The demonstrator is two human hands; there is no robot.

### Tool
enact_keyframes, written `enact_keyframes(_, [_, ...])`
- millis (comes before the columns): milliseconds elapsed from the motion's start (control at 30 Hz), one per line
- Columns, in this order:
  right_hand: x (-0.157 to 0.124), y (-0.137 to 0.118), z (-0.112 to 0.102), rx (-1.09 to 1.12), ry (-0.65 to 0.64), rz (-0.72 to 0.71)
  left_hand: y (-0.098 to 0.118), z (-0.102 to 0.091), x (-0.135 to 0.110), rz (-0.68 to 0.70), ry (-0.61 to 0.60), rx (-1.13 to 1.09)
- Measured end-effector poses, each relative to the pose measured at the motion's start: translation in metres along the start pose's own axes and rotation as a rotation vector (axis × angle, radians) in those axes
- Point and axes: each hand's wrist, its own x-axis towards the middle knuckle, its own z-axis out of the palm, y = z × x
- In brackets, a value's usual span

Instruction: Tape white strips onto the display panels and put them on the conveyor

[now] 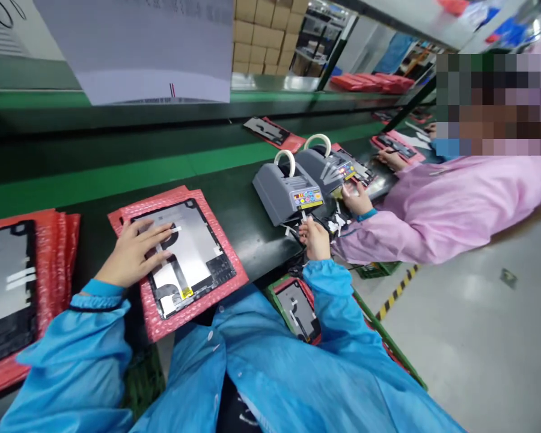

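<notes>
My left hand (133, 255) lies with fingers spread on a flat tablet-like panel (198, 234), silver with a black border and a yellow sticker. The panel rests on red bubble-wrap pouches (229, 258) at the table edge. A small white strip shows by my left fingertips. At the mouth of the nearer grey tape dispenser (277, 189), my right hand (316, 239) pinches the end of a short whitish strip of tape (303, 214). A roll of cream tape (285, 161) sits on top of that dispenser.
A second tape dispenser (315, 165) adjoins the first. A co-worker in a pink sleeve (424, 210) reaches in from the right. More panels on red pouches (49, 270) stand at left. A green crate (277, 304) with a panel is below the table edge.
</notes>
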Motion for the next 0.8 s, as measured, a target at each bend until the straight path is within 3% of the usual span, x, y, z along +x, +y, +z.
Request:
enact_keyframes(200, [0.002, 0.000, 0.001, 0.076, 0.071, -0.213, 0.026, -0.021, 0.015, -0.054, 0.089, 0.031])
enact_keyframes(333, [0.000, 0.005, -0.008, 0.116, 0.131, -0.175, 0.041, -0.027, 0.031, -0.023, 0.105, 0.056])
enact_keyframes(533, [0.005, -0.003, 0.001, 0.139, 0.131, -0.172, 0.054, -0.025, 0.048, 0.061, 0.071, 0.061])
enact_keyframes(800, [0.012, -0.006, 0.004, 0.134, 0.134, -0.161, 0.054, -0.016, 0.054, 0.083, 0.070, -0.002])
